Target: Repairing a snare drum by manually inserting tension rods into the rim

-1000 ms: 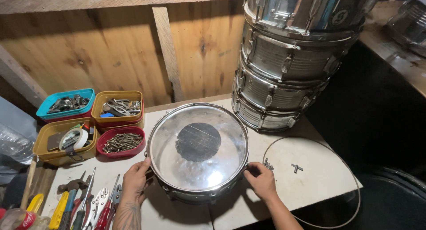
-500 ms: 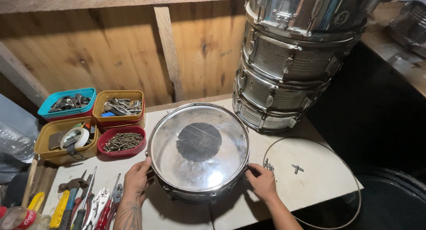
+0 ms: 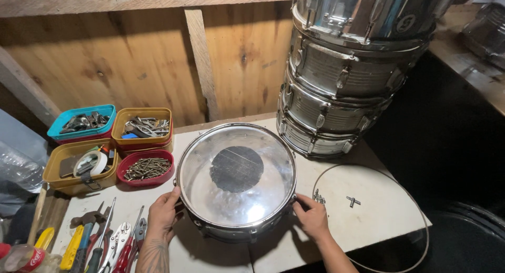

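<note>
A shiny metal snare drum (image 3: 236,181) lies flat on the white worktop (image 3: 379,215), its clear head showing a dark round patch (image 3: 237,169) in the middle. My left hand (image 3: 164,215) grips the drum's rim at its near left side. At the near right side my right hand (image 3: 311,217) rests against the rim and shell. Both hands touch the drum; the fingers curl round its edge.
A stack of several chrome drums (image 3: 347,67) stands at the back right. A thin hoop (image 3: 421,220), small screws (image 3: 319,198) and a drum key (image 3: 353,201) lie to the right. Trays of hardware (image 3: 144,126), screws (image 3: 147,168) and tape (image 3: 89,162) sit left; hand tools (image 3: 105,241) at front left.
The view has shifted very slightly; both hands stay on the drum's rim and the drum has hardly moved.
</note>
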